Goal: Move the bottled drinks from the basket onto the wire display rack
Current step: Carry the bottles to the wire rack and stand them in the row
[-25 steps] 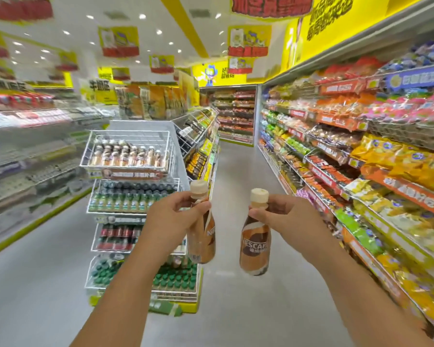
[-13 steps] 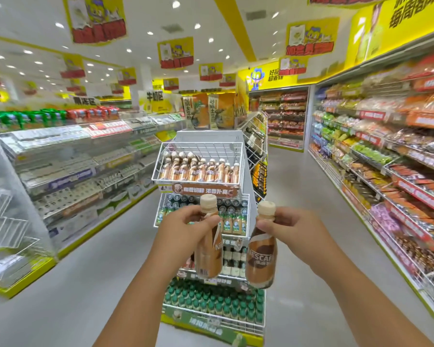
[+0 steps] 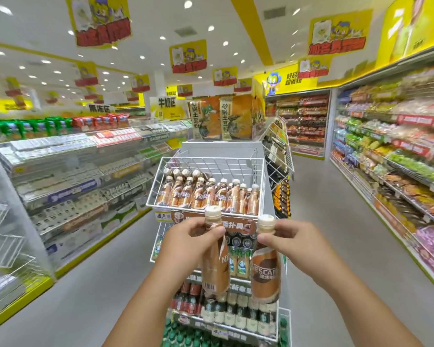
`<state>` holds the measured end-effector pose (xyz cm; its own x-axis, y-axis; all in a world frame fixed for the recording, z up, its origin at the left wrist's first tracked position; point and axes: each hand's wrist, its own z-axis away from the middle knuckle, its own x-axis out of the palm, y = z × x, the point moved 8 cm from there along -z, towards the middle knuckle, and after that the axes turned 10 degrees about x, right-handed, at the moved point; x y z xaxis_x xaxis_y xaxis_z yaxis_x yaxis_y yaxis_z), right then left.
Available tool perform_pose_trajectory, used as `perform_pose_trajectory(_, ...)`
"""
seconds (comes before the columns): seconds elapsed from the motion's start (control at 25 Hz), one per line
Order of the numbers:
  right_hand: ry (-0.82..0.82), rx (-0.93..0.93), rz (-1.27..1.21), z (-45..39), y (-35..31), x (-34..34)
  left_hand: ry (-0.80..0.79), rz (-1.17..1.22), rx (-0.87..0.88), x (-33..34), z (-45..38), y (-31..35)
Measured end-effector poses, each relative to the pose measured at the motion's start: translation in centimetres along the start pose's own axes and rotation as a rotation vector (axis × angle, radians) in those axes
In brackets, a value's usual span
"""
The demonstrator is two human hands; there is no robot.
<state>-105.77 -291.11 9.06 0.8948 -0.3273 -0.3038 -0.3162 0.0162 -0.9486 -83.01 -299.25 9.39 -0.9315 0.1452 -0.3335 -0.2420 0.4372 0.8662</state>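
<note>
The wire display rack [image 3: 259, 171] stood at the end of the middle aisle, straight ahead, with stacked white wire tiers. Grey floor [image 3: 336, 221] lay open to its left and right, running far back between the long shelves [image 3: 398, 176] on either side. The rack's top tier [image 3: 206, 162] tilted forward, its front rim lowest and nearest; a row of brown bottles [image 3: 206, 194] leaned back in its front part, caps up, while bare wire and free room showed behind them and along its right edge. Lower tiers held dark and green bottles [image 3: 236, 314].

Just in front of that top tier's front rim, both hands held one bottle apiece. The left hand [image 3: 186, 242] curled its fingers and thumb round the neck of the left bottle [image 3: 214, 264], whose long axis ran nearly upright, cream cap on top, base tipped slightly right. The right hand [image 3: 298, 246] pinched the neck of the right bottle [image 3: 264, 269] between thumb and curled fingers; it too hung upright, cap up. The two bottles were close, side by side, not touching. Each wore a brown and cream coffee label, the right one reading NESCAFE, the left showing a barcode low down.
</note>
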Motion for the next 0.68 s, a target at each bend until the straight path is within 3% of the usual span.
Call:
perform_pose_trajectory(0.32, 0.064, 0.021, -0.009, -12.9, 2.2, -1.2, -0.033, 0.028, 0.009, 3.9, -14.0, -4.5)
perform_pose_trajectory(0.68, 0.324, 0.071, 0.07, -27.5, 3.9, 1.2, -0.202, 0.103, 0.126, 4.7, -31.2, -12.4)
